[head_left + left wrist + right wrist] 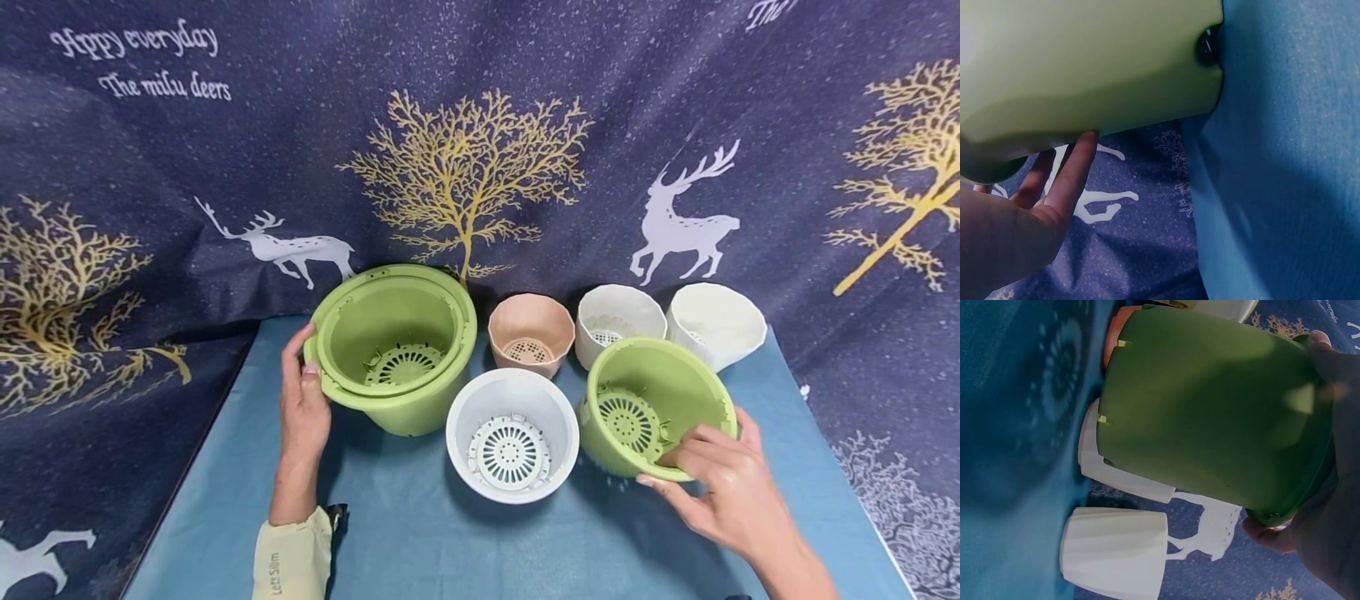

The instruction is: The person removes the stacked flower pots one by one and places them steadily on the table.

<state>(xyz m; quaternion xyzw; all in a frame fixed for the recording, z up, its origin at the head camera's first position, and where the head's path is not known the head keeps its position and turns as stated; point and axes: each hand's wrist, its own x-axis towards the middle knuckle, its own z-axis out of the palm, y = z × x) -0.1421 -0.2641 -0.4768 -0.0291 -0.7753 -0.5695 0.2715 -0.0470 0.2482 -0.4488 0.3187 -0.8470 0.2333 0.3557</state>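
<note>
The large green flowerpot [420, 408], with a second green rim [450, 367] set inside its own, stands tilted toward the camera at the left. My left hand [305, 408] holds its left rim; in the left wrist view the fingers [1075, 169] press its wall below the rim. My right hand [731, 487] grips the near right rim of a smaller green flowerpot [697, 379], fingers inside and thumb outside. That pot is raised and tipped, its slotted base facing left, its shadow on the cloth. A white slotted flowerpot [512, 387] sits between both green pots.
Behind stand a pink faceted pot [517, 317], a white faceted pot [611, 304] and a cream faceted pot [712, 312]. A blue cloth [465, 550] covers the table. A dark printed curtain [510, 50] hangs close behind the pots.
</note>
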